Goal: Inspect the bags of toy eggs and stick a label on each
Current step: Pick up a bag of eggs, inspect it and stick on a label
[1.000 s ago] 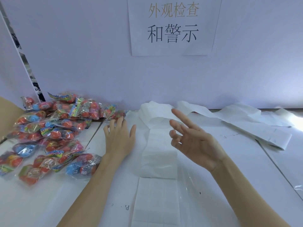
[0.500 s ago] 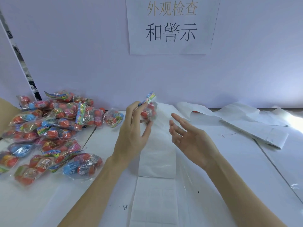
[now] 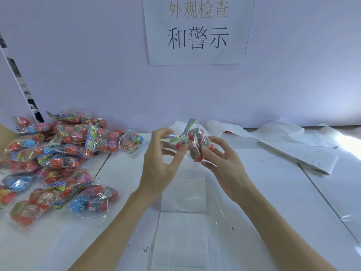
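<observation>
Both our hands hold one bag of toy eggs above the desk: left hand pinches its 9 o'clock edge, right hand grips its 3 o'clock side. Label sheet lies at 6 o'clock, bag pile at 9.

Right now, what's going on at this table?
A person holds one bag of toy eggs up over the table with both hands, the left hand and the right hand each gripping it with curled fingers, apparently looking it over. A pile of bags lies to the left. A label sheet lies just below the hands; no label is in hand yet.
</observation>
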`<state>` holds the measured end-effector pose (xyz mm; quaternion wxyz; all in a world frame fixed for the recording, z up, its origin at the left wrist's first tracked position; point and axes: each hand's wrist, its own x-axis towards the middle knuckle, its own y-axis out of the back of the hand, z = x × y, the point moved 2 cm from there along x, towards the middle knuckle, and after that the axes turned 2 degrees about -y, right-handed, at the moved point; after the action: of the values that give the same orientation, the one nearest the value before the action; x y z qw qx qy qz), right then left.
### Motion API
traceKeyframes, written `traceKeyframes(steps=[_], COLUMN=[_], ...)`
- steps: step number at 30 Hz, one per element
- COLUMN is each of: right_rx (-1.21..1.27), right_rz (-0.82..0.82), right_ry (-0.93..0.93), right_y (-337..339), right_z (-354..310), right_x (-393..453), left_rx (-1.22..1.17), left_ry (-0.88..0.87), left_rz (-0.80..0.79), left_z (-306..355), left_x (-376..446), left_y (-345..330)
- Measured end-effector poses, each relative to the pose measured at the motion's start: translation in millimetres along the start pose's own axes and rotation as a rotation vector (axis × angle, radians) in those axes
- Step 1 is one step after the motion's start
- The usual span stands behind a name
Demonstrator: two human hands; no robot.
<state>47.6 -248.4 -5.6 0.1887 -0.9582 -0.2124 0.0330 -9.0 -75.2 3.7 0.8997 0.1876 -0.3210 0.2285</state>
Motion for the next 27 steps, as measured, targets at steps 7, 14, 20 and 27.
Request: traceKeyframes(steps=[7,14,20,27], right_rx=[-0.122,-0.195,-0.238,-0.241], right_rz=[-0.084,0.009,0.098,0.138], right_ry=[-0.005,-0.006,0.043,0.003], right_y=[-3.0,-4.7,0.2,-3.5], right_z=[0.4,4.8,7.8,17.5], right_x=[-0.5,-1.7,0.2,2.8], left_rx=[-0.279,-0.275,-0.161,-0.054], left_ry=[0.549,0.486,0.390,0.335], left_rz=[-0.116,-0.144,-0.149,-0.126], left_z=[-15.0,-17.8,-22.1,-19.2], left_x=[4.6,4.0,1.0,-2.5], left_y=[3.7,5.5,1.3,-4.8])
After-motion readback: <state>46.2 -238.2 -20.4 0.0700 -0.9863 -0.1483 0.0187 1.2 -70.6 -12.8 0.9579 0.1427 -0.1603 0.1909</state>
